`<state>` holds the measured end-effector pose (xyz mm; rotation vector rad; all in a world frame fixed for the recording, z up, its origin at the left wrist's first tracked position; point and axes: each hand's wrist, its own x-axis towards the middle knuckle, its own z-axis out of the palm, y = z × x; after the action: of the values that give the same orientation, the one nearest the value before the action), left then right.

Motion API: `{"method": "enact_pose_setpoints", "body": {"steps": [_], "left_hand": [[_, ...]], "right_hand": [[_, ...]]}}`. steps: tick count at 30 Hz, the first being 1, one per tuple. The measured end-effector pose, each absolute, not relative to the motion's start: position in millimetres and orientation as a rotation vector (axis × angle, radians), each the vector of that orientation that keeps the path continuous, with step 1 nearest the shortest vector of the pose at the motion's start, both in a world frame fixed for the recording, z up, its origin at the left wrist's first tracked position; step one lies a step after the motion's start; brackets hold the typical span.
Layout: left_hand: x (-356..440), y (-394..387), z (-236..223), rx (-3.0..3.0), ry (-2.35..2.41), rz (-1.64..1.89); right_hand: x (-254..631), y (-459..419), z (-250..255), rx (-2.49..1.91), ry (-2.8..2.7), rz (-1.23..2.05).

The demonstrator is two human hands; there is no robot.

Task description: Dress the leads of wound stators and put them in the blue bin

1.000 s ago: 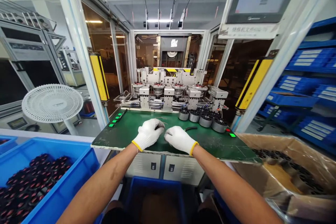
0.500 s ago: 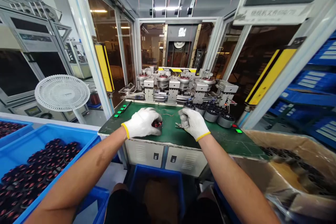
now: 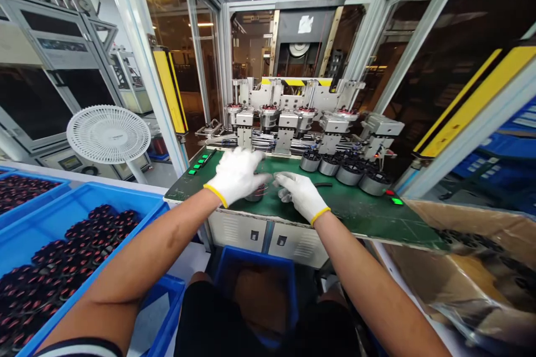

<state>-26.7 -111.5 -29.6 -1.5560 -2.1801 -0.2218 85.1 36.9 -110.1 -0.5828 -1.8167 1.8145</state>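
The left hand (image 3: 237, 175) wears a white cotton glove with a yellow cuff, and it is above the near middle of the green counter (image 3: 360, 217). Its fingers (image 3: 247, 159) are spread and they point forward and to the right. Under them stands a small round metal part (image 3: 254, 197) on the counter. It is mostly hidden, so I cannot tell if the fingers grip it or are only over it. The right hand (image 3: 301, 196), in the same kind of glove, is just beside this part, on its right side. The fingers of this hand (image 3: 291, 180) lie pressed together, and I can see nothing pinched between them.

A short black strip (image 3: 323, 184) lies on the counter, near the right hand. Four metal cylinders with dark tops (image 3: 348, 174) stand in a row at the far edge of the counter, and an assembly machine (image 3: 285, 122) stands behind it. To the left of the counter is a blue plastic crate (image 3: 96, 195) with many dark round coils (image 3: 84, 245). To the right of the counter is an open cardboard box (image 3: 460, 268).
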Motion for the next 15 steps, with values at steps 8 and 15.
{"method": "enact_pose_setpoints", "body": {"steps": [8,15], "left_hand": [[-67,-76,-26,-2.062,-2.256,0.128],[-72,-83,-33,-1.941,-2.433,0.04]], "right_hand": [[63,33,-110,-0.55,-1.808,1.952],[103,71,-105,-0.52,-1.84,1.73]]}}
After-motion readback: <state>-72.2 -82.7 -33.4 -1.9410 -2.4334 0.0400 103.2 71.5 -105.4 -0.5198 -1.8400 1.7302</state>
